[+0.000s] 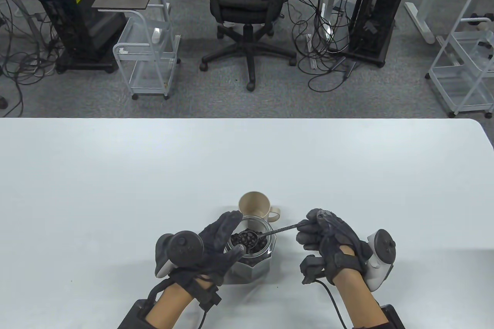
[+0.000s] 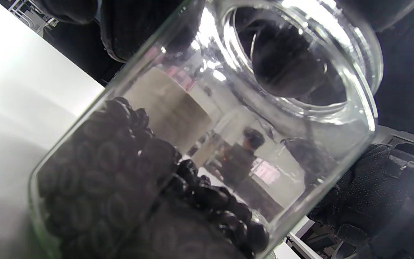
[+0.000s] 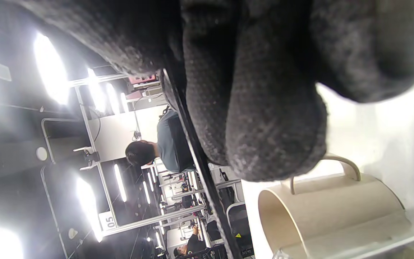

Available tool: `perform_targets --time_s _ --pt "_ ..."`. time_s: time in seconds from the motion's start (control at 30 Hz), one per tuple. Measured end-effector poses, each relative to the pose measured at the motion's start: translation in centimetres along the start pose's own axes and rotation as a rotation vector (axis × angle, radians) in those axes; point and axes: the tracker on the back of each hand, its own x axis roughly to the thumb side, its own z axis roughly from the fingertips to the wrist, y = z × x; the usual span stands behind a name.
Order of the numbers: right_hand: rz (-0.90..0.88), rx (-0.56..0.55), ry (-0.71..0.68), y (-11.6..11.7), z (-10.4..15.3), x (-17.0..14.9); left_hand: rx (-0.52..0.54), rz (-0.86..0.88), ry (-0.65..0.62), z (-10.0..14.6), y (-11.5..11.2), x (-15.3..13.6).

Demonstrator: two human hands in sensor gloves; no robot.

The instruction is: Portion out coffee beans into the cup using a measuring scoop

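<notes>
Your left hand comes in from the near edge and wraps the glass jar, fingers curled round its far side and thumb along the near side, so that grip is closed on the jar; the left wrist view shows the jar tilted in the frame, with coffee beans heaped in its lower part. Your right hand sits to the right of the jar, knuckles up, fingers curled, pinching the end of the measuring scoop; its thin dark handle runs leftward and its bowl lies inside the jar mouth, loaded with beans. The beige cup stands upright just behind the jar, handle pointing right. The jar and cup sit close to the table's near edge, and wide bare surface spreads to the left, right and far side.
</notes>
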Motion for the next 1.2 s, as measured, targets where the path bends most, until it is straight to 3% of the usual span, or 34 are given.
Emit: perform_targets --time_s 0.77,1.2 --pt "-0.234 -0.025 -0.029 -0.9 0.3 0.3 -0.008 0.011 0.009 0.0 0.0 -0.1" --pt "-0.085 -0.065 -0.056 -0.2 -1.2 -1.3 -0.010 0.015 0.010 0.0 -0.1 -0.2"
